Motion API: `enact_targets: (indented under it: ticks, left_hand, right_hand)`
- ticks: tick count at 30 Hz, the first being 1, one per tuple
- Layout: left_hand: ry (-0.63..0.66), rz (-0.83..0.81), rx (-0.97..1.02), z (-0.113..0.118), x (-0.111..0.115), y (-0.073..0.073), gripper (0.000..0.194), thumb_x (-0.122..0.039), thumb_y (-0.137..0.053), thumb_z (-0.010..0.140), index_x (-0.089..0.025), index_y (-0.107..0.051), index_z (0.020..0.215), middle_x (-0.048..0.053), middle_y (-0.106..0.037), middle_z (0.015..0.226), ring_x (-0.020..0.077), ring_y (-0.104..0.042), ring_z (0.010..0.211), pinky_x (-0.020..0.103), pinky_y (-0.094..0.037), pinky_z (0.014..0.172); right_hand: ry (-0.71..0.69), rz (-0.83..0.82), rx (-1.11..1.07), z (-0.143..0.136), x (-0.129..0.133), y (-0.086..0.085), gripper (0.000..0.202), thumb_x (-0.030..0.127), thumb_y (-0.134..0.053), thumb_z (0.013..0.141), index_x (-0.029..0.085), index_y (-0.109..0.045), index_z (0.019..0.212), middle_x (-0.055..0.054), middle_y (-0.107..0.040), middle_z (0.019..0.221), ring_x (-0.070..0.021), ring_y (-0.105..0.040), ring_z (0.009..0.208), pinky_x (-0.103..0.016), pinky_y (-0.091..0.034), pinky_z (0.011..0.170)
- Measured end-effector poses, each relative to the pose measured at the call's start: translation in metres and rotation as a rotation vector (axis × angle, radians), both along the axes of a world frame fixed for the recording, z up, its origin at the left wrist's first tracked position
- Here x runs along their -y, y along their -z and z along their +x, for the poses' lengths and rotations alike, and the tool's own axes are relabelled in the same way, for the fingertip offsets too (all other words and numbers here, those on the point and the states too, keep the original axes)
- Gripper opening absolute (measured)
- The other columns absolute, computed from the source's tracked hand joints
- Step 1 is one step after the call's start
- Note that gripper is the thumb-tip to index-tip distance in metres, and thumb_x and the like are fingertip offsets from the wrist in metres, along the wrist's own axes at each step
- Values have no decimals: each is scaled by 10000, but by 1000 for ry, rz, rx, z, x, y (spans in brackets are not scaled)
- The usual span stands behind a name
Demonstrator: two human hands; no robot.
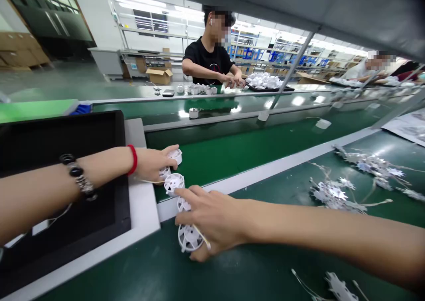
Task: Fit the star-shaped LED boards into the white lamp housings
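Several round white plastic parts with spoked tops form a short row near the left end of the green belt. My left hand [154, 163], with a red band at its wrist, is closed around white parts at the far end, one of them a round white part [175, 156]. A middle white part [174, 184] stands between my two hands. My right hand [210, 219] is wrapped round the near parts, including a spoked white wheel [190, 237] above the green tabletop. A thin pale wire hangs beside its fingers.
A black tray [59, 159] lies at left. White parts with wires [332, 192] are heaped on the right tabletop [265, 265]. A person [210, 55] works across the green belt [226, 155], beside a tray of white pieces [264, 80]. A metal post [294, 68] slants behind.
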State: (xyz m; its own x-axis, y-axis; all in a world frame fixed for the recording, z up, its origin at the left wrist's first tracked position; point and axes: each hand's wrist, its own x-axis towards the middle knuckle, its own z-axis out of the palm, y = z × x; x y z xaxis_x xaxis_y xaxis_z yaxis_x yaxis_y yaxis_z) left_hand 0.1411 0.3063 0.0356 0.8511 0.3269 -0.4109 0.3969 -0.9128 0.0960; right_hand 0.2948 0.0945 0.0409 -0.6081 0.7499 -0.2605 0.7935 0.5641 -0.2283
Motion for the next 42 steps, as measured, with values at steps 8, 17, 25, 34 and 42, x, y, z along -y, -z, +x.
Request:
enact_targets:
  ticks: [8, 17, 25, 34, 42]
  left_hand:
    - [-16, -109, -40, 2, -9, -5, 407, -408, -714, 993, -186, -640, 1326, 126, -583, 1458, 306, -616, 1240, 543, -534, 1055]
    - [-22, -100, -25, 13, 23, -21, 337, -324, -747, 905, -190, -698, 1210, 102, -583, 1435, 289, -626, 1209, 451, -561, 1014]
    - [-193, 80, -43, -22, 149, -57, 307, -181, -655, 816, -173, -730, 1113, 211, -491, 1501, 343, -738, 877, 503, -625, 759]
    - [-353, -3, 23, -117, 243, -5, 376, -330, -713, 872, -278, -686, 1243, 187, -421, 1608, 332, -775, 903, 483, -669, 755]
    - [-535, -39, -81, -159, 298, -3, 834, -585, -769, 817, -450, -457, 1579, 229, -179, 1762, 398, -794, 748, 621, -657, 719]
  right_hand:
    - [302, -144, -25, -4, -47, 0, 884, 742, -760, 754, 302, -590, 1501, -216, -310, 1666, -526, -571, 1297, -632, -565, 931]
    - [357, -121, -164, 22, -46, 3, 699, 662, -827, 711, 290, -705, 1290, -148, -585, 1198, -409, -608, 1127, -545, -563, 905]
    - [127, -4, -142, 12, 51, -12, 599, 642, -822, 762, 276, -724, 1226, -195, -589, 1311, -424, -617, 1106, -529, -619, 712]
    - [-102, -54, -106, -27, 97, 17, 659, 584, -814, 813, 150, -710, 1298, -308, -376, 1641, -510, -497, 1419, -612, -632, 903]
    - [-70, -97, -226, -34, 109, 15, 743, 333, -887, 819, 166, -600, 1484, -284, -129, 1766, -492, -196, 1620, -656, -444, 1186]
